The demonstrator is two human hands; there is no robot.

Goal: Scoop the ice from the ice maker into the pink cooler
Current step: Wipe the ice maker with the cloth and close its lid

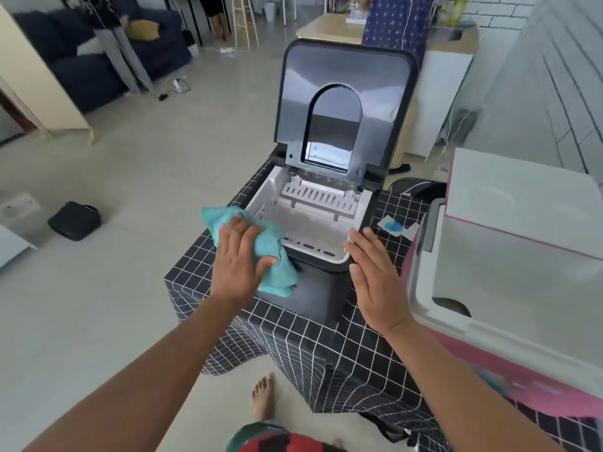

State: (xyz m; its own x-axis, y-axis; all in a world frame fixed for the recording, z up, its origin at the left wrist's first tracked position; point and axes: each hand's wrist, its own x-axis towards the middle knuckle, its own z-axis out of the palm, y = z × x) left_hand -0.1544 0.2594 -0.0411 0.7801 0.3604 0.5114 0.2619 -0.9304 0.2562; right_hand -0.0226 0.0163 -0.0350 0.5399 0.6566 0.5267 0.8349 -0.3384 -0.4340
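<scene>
The left hand (239,256) lay flat on a teal cloth (261,247), fingers nearly straight and the thumb folded over the cloth's edge, pressing it against the front-left corner of the ice maker (321,223). The right hand (375,275) was released — fingers straight and together, palm turned inward, held just beside the machine's front-right corner at about three o'clock from it; whether the fingertips actually touched the rim, I could not tell.

Between the two hands the ice maker stood with its lid (346,106) swung fully upright at twelve o'clock, dark and glossy with an arched window. The white inner basin (310,223) was exposed, a slotted white tray across its back; any ice inside was too pale to make out.

At three o'clock from the machine sat the pink cooler (509,363), open, its white lid (522,203) tipped up behind — the interior looked pale and blurred.

Both stood on a table under a black cloth with a white grid (293,337). Farther out, at nine o'clock on the floor, lay a dark bag (75,220); a blue sofa (98,53) sat at eleven o'clock.
</scene>
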